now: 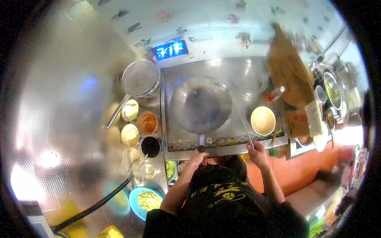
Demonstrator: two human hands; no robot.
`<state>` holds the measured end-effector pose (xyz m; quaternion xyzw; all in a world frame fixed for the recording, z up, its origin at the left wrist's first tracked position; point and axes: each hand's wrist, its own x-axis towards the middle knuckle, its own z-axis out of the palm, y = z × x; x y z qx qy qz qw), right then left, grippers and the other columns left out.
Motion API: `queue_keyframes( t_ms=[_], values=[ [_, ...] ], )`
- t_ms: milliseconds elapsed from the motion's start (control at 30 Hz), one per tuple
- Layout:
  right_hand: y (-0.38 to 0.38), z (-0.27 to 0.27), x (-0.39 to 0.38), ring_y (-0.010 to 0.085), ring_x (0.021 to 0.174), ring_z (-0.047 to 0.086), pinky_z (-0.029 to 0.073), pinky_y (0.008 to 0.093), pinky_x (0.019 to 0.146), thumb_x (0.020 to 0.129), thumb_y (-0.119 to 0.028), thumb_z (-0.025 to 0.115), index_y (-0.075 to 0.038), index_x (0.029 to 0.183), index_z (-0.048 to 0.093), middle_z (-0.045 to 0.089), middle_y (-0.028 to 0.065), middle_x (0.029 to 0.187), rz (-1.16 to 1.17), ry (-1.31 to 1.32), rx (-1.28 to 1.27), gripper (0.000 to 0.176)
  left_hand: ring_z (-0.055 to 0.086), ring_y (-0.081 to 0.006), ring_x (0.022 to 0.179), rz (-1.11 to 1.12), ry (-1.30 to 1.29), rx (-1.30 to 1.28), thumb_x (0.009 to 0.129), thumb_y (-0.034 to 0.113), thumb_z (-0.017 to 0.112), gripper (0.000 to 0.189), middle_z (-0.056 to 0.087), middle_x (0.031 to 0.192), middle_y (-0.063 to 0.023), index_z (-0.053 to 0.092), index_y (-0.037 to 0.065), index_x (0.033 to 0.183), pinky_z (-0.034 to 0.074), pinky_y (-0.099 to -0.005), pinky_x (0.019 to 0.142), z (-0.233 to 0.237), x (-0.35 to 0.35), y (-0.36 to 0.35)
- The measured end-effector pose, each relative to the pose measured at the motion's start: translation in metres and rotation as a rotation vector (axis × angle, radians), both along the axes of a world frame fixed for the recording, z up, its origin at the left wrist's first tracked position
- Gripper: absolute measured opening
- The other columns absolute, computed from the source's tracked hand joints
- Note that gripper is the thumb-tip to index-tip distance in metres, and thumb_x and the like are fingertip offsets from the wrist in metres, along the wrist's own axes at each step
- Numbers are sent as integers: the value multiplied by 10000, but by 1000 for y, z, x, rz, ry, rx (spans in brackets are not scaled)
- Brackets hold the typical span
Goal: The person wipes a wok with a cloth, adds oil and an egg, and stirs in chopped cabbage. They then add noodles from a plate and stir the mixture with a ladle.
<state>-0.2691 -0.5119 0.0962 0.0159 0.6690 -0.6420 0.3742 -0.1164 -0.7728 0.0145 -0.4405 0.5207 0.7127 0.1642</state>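
Observation:
A large round wok [202,109] sits on the steel stove, with haze over its dark middle. My left hand [197,158] is closed around the wok's handle at the near side. In my right hand [258,154], closed fingers grip a long thin metal utensil [243,121]. Its shaft slants up past the wok's right rim; I cannot make out its head. Just right of that shaft stands a pale bowl [263,121].
To the left are a strainer [141,77] over a pot, a tub of orange-brown seasoning [148,122], a container of dark liquid [151,146] and a blue bowl of shredded vegetables [146,203]. Brown cardboard [289,67] stands at right. A blue lit display [170,50] is behind.

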Motion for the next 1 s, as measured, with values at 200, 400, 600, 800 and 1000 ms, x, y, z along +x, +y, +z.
queue_keyframes(
  t_ms=[200, 400, 600, 800, 1000],
  values=[
    [-54, 9, 18, 36, 437, 312, 211, 197, 375, 961, -151, 502, -8, 1117, 577, 388, -50, 614, -7, -98, -75, 224, 592, -279, 670, -243, 201, -758, 826, 321, 619, 332, 593, 687, -133, 563, -5, 850, 455, -392, 616, -9, 28, -134],
    [-101, 19, 35, 28, 468, 308, 217, 192, 395, 957, -154, 515, -12, 1164, 573, 376, -54, 617, 108, 61, 157, 257, 598, -347, 1052, -227, -280, -1667, 810, 298, 659, 557, 615, 1056, -255, 510, -59, 1212, 483, -436, 899, 61, 81, -401],
    [-148, 13, 29, 86, 546, 464, 387, 227, 466, 910, -85, 550, 10, 1095, 575, 502, 24, 766, 245, 434, 254, 210, 661, -292, 886, -621, -476, -1635, 760, 187, 679, 462, 665, 923, -176, 548, -44, 1138, 541, -395, 746, 68, 93, -468],
    [-218, 27, -3, 97, 561, 487, 393, 241, 471, 840, -39, 532, -68, 1247, 553, 532, 33, 790, 423, 834, 249, 408, 609, -208, 508, -258, -20, -875, 706, 53, 625, 235, 586, 620, -122, 553, -57, 901, 476, -340, 446, 54, 109, -450],
    [-303, 27, -24, 82, 516, 467, 362, 248, 429, 840, -96, 510, -90, 1303, 538, 540, 18, 700, 359, 629, 278, 464, 530, -178, 429, 172, 253, -568, 714, 4, 595, 131, 531, 574, -78, 505, -20, 806, 404, -312, 377, 106, 107, -412]
  ],
)
